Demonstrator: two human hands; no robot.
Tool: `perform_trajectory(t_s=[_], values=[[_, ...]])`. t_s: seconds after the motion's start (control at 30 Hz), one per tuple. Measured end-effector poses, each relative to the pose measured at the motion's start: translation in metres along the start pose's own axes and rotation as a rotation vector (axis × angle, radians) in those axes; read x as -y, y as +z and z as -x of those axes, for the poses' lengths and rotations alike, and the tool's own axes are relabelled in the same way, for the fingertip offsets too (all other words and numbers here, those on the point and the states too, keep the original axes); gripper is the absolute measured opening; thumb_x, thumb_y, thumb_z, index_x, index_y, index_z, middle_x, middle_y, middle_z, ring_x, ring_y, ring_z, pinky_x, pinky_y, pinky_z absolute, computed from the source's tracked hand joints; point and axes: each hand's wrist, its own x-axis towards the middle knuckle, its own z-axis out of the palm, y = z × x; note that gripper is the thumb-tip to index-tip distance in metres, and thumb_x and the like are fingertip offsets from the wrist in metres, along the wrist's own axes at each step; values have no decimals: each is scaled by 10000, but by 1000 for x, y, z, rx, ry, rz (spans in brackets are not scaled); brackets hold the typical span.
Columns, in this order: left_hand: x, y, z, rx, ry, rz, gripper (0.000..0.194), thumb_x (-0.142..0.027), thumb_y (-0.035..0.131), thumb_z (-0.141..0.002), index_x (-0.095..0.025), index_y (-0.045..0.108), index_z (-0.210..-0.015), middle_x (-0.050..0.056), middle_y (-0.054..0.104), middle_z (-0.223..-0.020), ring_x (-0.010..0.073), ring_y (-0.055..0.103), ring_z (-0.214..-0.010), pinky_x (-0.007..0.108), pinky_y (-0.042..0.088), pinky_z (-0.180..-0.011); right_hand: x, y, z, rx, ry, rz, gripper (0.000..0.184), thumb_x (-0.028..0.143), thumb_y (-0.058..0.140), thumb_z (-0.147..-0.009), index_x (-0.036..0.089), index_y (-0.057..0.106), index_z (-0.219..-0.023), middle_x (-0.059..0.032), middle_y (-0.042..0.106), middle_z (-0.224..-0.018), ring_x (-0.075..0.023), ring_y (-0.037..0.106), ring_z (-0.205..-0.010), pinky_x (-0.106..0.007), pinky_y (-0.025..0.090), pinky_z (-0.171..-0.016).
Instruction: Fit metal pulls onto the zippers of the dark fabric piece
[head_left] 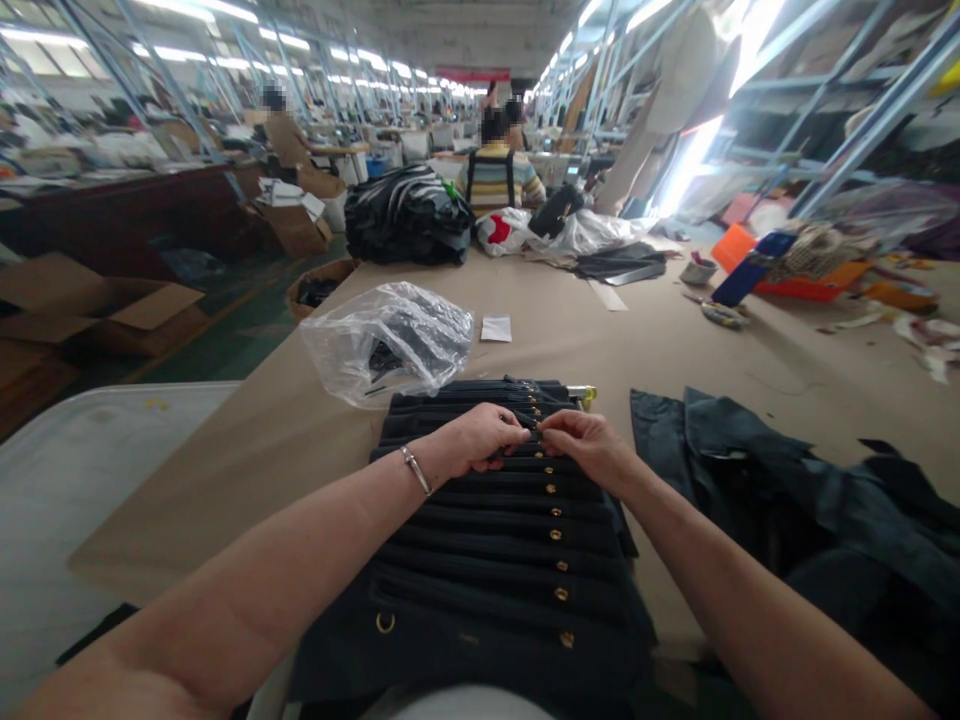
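Observation:
Dark fabric pieces (pixel 480 550) lie overlapped in a row on the table in front of me. A line of small gold metal fittings (pixel 556 512) runs down their right side, and a gold ring (pixel 385 623) sits on the nearest piece at lower left. My left hand (pixel 489 438), with a bracelet at the wrist, is closed in a pinch over the upper part of the row. Facing it, my right hand (pixel 583 440) pinches close to a gold fitting. The fingertips almost meet; what lies between them is too small to make out.
Beyond the row lie a clear plastic bag (pixel 405 335) and a white paper square (pixel 496 328). Dark fabric (pixel 780 490) is heaped at right. Farther back are a black bundle (pixel 409 215), an orange tray (pixel 810 285) and scissors (pixel 721 315). Cardboard boxes (pixel 97 300) stand left; people sit behind.

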Motion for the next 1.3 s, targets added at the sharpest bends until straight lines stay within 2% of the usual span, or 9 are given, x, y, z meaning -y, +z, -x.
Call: perform_trajectory(t_s=[0.1,0.17,0.3,0.47,0.63,0.9,1.07,1.2,1.3], values=[[-2,4,-8,-85,39,-209,60,-208,586,-697,-152,569,-685,-58,445,-479,71,383,-358,186,232,-355,-6,0,1,-18,5,287,145,177,561,-749,170,693,-810,6,643,-653,-140,579,-619,-239,447,-626],[-2,6,-13,-116,85,-331,43,-178,599,-662,-140,595,-642,-51,456,-461,72,385,-392,193,254,-388,-8,1,1,-43,-34,435,158,124,566,-745,178,705,-797,-1,661,-705,-147,590,-677,-239,439,-664],[-2,6,-20,-124,142,-475,81,-192,590,-674,-133,633,-638,-40,485,-472,86,421,-451,203,278,-432,-10,2,0,-49,-76,543,176,77,573,-736,178,710,-783,-4,669,-746,-142,582,-683,-227,421,-656],[-3,5,-20,-107,144,-565,124,-210,567,-702,-133,664,-698,-33,511,-497,95,447,-461,209,294,-443,-14,-1,-3,16,-9,536,146,72,586,-727,163,699,-749,21,639,-639,-119,547,-585,-203,386,-564],[-5,6,-19,-116,184,-688,140,-204,568,-715,-131,686,-711,8,589,-575,127,522,-561,221,355,-518,-21,-2,-8,62,-44,578,160,43,569,-699,157,677,-728,22,625,-632,-109,534,-580,-195,360,-542],[-1,12,-19,-147,244,-839,185,-224,549,-756,-136,707,-794,98,696,-796,206,629,-764,269,458,-713,-24,3,-7,57,-91,647,178,17,535,-657,161,634,-696,33,564,-605,-102,473,-570,-200,314,-543],[2,6,-17,-185,238,-888,177,-213,545,-757,-129,699,-784,141,694,-839,245,644,-810,307,472,-756,-29,2,-8,53,-96,652,160,26,559,-670,166,630,-698,23,585,-629,-111,493,-588,-207,319,-558],[4,-4,-13,-225,245,-876,157,-259,588,-750,-146,695,-769,116,690,-810,246,641,-803,313,471,-756,-15,2,-6,-18,-143,636,123,88,560,-749,176,643,-726,12,611,-666,-122,522,-617,-219,339,-579],[2,-6,-6,-239,276,-830,197,-318,628,-751,-146,690,-824,100,686,-812,241,634,-796,310,471,-750,5,11,-6,-81,-164,413,102,197,565,-809,179,662,-783,5,637,-700,-133,551,-645,-224,387,-606]])
